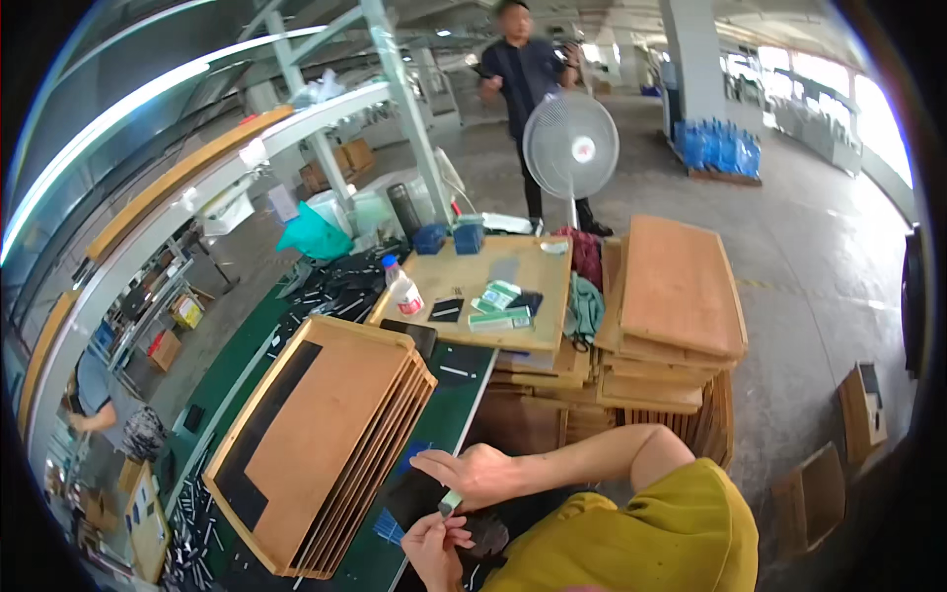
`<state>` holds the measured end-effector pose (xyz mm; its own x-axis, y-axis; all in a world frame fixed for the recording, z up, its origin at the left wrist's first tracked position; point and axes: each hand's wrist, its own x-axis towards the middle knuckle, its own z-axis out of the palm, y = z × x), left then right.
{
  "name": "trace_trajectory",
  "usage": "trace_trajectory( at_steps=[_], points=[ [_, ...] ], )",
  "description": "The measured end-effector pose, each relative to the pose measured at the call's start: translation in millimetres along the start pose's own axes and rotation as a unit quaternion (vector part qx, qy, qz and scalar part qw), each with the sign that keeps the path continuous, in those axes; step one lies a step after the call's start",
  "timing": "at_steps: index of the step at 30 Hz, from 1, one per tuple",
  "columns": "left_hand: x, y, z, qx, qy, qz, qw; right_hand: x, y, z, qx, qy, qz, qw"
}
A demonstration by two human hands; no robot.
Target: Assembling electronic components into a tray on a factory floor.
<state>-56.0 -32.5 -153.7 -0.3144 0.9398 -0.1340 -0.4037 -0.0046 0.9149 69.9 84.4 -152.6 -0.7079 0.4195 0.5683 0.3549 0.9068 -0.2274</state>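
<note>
On the green bench (232,355), wooden trays (326,414) are stacked. Bottle (402,291) is banded with red-and-white label. Left hand (434,553): fingers bunched at lower end of small pale-green piece (450,502), pinch cannot be told; upper end is grasped by right hand (483,476). Green-and-white cartons (500,319) are covered in blurred print.

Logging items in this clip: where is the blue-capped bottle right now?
In the head view, just left of centre, the bottle is on the light wooden board, near its left edge, left of the green-and-white packets.
</note>
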Motion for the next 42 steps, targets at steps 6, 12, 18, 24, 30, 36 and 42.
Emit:
trace_trajectory(
  at_steps=[6,12,18,24,30,36,42],
  points=[
    [12.6,-7.9,2.6,0.06,-0.012,-0.024,0.998,-9.8,1.1,-6.7,-0.012,0.023,0.017,1.0],
    [14.1,-11.9,-0.2,0.049,0.013,-0.029,0.998,-9.4,-1.2,-8.5,-0.001,0.036,0.016,0.999],
    [8.3,-4.7,2.6,0.032,-0.06,-0.015,0.998,-10.5,4.7,-5.9,-0.011,0.009,0.042,0.999],
    [16.0,-13.3,-3.0,0.081,-0.029,0.01,0.996,-12.1,6.0,-4.8,-0.009,0.001,0.033,0.999],
    [-1.0,2.5,2.8,0.085,-0.052,-0.01,0.995,-11.3,3.7,-3.0,0.007,0.005,0.019,1.0],
    [-4.7,2.2,2.4,0.071,-0.061,-0.003,0.996,-12.2,0.2,-5.7,0.008,0.001,0.018,1.0],
    [-11.3,12.7,-18.6,0.093,-0.04,0.004,0.995,-12.1,0.4,-29.7,0.01,0.036,0.051,0.998]
  ],
)
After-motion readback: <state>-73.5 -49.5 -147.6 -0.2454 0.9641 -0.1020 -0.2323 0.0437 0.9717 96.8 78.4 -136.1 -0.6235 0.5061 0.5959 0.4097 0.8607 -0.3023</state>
